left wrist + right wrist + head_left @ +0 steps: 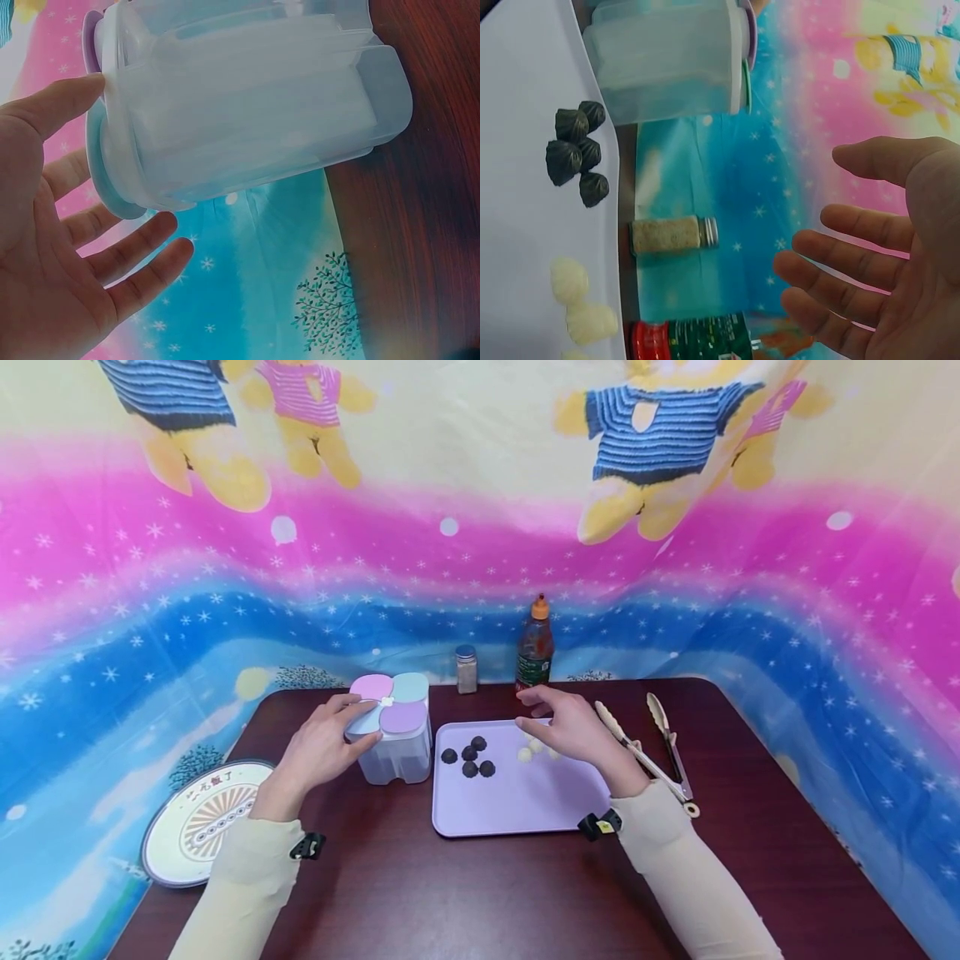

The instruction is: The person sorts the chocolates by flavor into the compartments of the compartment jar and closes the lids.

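Note:
My left hand (321,745) rests at the lid (405,718) of a clear storage container (393,762); the lid has pink, mint, blue and purple petal flaps. In the left wrist view the thumb is right at the lid's edge and the other fingers spread loosely beside it. My right hand (576,732) hovers over the far right part of a lilac tray (517,810), fingers apart and holding nothing. Several black dumpling-shaped pieces (469,753) lie on the tray's left side. Several cream-white pieces (592,322) lie further right, partly hidden by the right hand in the head view.
Behind the tray stand a small glass jar (467,672) of pale grains and a sauce bottle (535,652) with an orange cap. Metal tongs (660,768) lie spread at the right. A patterned oval plate (168,839) is at the left table edge, partly under the left forearm.

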